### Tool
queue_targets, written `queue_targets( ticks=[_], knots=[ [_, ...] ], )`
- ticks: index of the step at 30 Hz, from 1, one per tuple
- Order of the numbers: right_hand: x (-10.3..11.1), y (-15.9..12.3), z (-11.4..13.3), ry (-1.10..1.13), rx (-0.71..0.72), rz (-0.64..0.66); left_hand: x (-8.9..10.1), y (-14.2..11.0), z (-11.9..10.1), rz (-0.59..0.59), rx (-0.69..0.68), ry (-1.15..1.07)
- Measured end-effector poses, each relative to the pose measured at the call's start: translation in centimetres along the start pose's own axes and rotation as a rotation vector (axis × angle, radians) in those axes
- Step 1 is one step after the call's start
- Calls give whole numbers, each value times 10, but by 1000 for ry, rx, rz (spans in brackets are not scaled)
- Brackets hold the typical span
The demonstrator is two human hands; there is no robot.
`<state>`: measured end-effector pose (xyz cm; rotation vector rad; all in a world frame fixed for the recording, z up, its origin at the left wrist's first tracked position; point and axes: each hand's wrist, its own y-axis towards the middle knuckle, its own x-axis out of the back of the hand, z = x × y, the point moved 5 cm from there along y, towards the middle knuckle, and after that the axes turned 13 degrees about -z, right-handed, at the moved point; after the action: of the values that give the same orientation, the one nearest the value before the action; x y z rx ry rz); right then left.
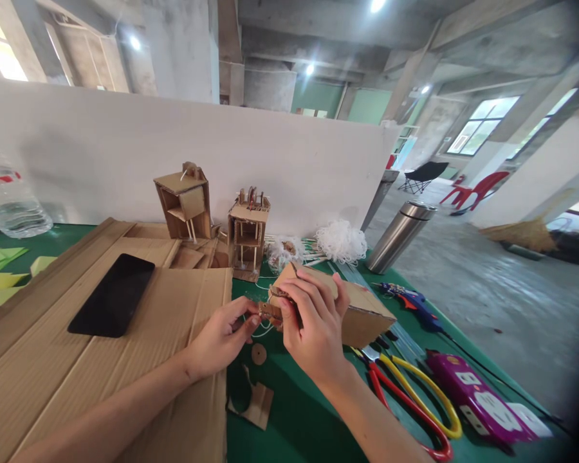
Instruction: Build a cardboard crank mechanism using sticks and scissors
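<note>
A cardboard box [367,315] lies on its side over the green table, and my right hand [316,318] is wrapped around its near end. A small cardboard piece [269,311] sticks out from that end toward the left. My left hand [226,339] pinches the tip of this piece between thumb and fingers. White string [263,332] loops down beside it. My right fingers hide how the piece meets the box. Below the hands lie a small cardboard disc [258,354] and a cut cardboard scrap [258,405].
A black phone [112,296] rests on a cardboard sheet [174,360]. Behind stand two cardboard models [186,204], with tangled white string [341,242] nearby. At right are a steel flask [401,236], a glue gun [415,307], red-and-yellow-handled scissors [415,392] and a purple power strip [480,399].
</note>
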<state>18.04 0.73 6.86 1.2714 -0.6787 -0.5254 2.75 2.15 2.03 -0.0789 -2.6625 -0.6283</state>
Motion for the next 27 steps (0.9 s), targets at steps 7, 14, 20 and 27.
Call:
queue_targets(
  ticks=[7,14,20,27],
  knots=[
    [-5,-4,7,6,15,97,33,9,7,-151,-64,175],
    [12,-35,36,67,234,242,31,8,17,-242,-59,195],
    [2,-70,25,24,111,653,30,6,15,-208,-78,241],
    [-17,-74,21,-128,61,829,30,8,7,-197,-119,291]
  ],
)
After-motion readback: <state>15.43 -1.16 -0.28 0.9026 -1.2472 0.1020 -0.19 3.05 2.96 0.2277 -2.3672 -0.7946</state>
